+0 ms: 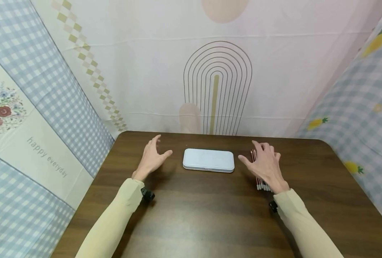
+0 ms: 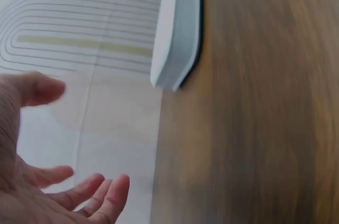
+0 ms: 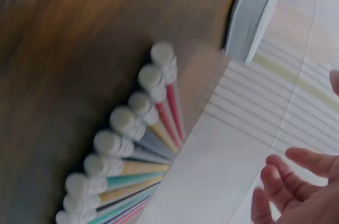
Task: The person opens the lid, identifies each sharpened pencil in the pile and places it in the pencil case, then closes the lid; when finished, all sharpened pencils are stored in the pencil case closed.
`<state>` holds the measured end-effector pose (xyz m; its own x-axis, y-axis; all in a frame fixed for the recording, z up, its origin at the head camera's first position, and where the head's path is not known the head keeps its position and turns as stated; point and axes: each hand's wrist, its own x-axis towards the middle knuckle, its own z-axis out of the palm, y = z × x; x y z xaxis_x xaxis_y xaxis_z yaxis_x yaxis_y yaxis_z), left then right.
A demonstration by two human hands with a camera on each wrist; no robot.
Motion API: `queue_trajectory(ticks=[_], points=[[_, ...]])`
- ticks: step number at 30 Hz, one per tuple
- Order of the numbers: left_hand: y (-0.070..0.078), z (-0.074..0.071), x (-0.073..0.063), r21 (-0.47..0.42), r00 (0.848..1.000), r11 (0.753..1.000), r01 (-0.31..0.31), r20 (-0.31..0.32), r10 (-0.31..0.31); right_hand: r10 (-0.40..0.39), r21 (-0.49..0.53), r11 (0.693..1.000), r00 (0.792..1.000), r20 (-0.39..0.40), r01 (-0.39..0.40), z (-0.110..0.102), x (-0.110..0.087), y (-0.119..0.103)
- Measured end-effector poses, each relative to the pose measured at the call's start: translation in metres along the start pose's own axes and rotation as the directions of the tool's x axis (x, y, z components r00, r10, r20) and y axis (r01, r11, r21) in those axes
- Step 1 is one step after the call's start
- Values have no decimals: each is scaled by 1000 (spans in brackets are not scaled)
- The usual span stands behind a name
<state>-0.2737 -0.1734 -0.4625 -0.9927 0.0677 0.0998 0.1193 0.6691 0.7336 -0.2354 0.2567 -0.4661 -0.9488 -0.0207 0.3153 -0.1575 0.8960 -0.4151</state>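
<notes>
A flat, pale case with rounded corners, like a pencil case (image 1: 208, 159), lies closed on the wooden table between the two hands. To its left, my left hand (image 1: 151, 158) is held in the air, thumb and fingers spread, holding nothing. My right hand (image 1: 265, 164) hovers on the other side with loosely bent fingers and nothing in them. Partly hidden below it in the head view is a row of slim coloured sticks with white ends (image 1: 263, 186), perhaps pens or pencils. The right wrist view shows several of these, red, yellow, grey and green, fanned side by side.
The dark wooden table (image 1: 184, 215) ends at the back against a printed cloth (image 1: 152, 71). Checked cloths hang on the left (image 1: 48, 64) and right (image 1: 352, 118). A small black device (image 1: 147, 195) sits at the left wrist.
</notes>
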Motion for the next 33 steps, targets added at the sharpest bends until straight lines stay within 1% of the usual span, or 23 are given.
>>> queue_trajectory(ticks=[2,4,6,8,10,15,19,23,27,33], points=[[4,3,-1,-65,999,997,49,7,-48,-29,14,999,1000,-4,29,1,0,-5],[7,8,-1,-108,997,991,74,13,-73,-59,41,997,998,0,59,3,-1,-11],[9,14,-2,-133,996,987,87,24,-84,-92,61,994,996,9,91,7,-1,-17],[11,22,-4,-150,995,985,90,50,-83,-134,86,988,990,38,130,13,0,-23],[12,30,-5,-153,994,984,90,78,-78,-167,90,983,983,71,161,19,0,-30],[15,47,-8,-171,987,981,88,151,-62,-246,68,969,960,134,239,34,1,-45],[18,57,-9,-163,982,983,79,183,-49,-308,35,951,936,169,307,45,3,-55],[21,64,-9,-130,985,990,62,169,-40,-343,12,937,918,198,348,53,5,-64],[22,68,-9,-97,988,994,46,152,-31,-364,-21,926,907,213,377,60,8,-69],[22,70,-8,-86,990,996,37,141,-24,-399,-78,904,896,196,420,65,9,-73]])
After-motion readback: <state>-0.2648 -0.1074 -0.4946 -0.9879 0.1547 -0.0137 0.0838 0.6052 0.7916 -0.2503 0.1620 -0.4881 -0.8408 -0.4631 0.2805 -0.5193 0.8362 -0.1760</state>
